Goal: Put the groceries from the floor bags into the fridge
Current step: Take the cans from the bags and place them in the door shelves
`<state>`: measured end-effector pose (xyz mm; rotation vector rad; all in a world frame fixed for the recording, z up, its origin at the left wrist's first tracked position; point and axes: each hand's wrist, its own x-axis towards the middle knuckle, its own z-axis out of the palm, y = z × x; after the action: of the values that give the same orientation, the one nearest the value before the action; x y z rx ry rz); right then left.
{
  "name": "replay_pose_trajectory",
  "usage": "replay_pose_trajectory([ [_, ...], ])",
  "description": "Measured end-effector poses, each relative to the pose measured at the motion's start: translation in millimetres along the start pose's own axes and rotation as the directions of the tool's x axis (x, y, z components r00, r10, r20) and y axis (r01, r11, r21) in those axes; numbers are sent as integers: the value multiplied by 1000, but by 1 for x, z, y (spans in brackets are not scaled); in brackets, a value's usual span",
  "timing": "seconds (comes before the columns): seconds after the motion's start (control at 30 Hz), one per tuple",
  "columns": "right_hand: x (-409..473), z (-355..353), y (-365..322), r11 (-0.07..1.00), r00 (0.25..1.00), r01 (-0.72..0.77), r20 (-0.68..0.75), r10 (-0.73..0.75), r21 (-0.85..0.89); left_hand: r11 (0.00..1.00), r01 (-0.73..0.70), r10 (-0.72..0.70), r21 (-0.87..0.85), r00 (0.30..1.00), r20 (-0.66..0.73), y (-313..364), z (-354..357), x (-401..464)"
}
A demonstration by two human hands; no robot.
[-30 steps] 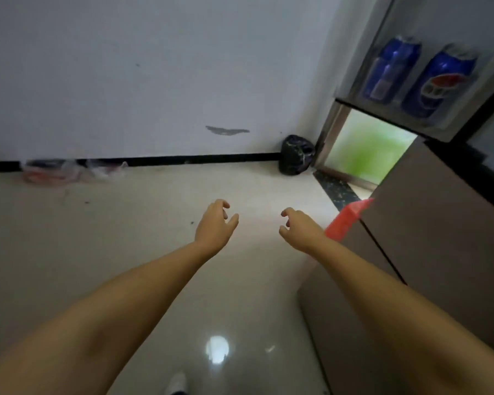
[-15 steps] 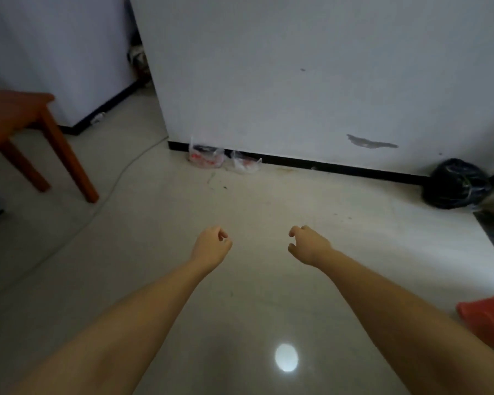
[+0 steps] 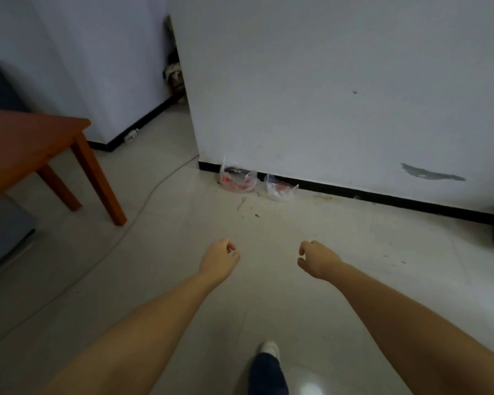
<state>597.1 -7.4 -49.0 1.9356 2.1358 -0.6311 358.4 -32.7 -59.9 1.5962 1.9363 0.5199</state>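
Bags (image 3: 238, 180) against wall (image 3: 325, 95); contents seemingly red.

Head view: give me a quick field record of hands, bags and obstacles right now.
left hand: loosely curled, holds nothing
right hand: loosely curled, holds nothing
bags: two clear plastic bags on the floor against the wall
obstacles: wooden table at left, cable across the floor
fridge: not in view

Floor (image 3: 311, 223) with two bags (image 3: 238, 179)
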Motion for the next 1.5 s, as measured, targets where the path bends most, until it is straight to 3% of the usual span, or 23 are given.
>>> replay_pose_trajectory([
  [0.33,219,-125,-27,994,994,107,13,-107,-33,994,83,-89,-69,992,-88,38,-55,223],
  [0.6,386,-163,-73,986,986,163,48,-161,-34,987,128,-134,-92,990,-55,21,-74,389],
  [0.93,599,-235,-120,996,997,56,51,-60,73,1000,17,-17,14,998,65,30,-147,655],
  [1.2,770,-255,-107,998,989,-5,146,-4,66,990,-123,101,66,957,270,22,-116,829],
  [1.4,895,-246,-106,998,966,-25,257,11,52,996,-83,66,40,947,313,-7,-80,952],
  [1.5,950,-213,-114,986,953,-71,302,22,153,993,-100,69,65,929,362,-48,-47,997],
])
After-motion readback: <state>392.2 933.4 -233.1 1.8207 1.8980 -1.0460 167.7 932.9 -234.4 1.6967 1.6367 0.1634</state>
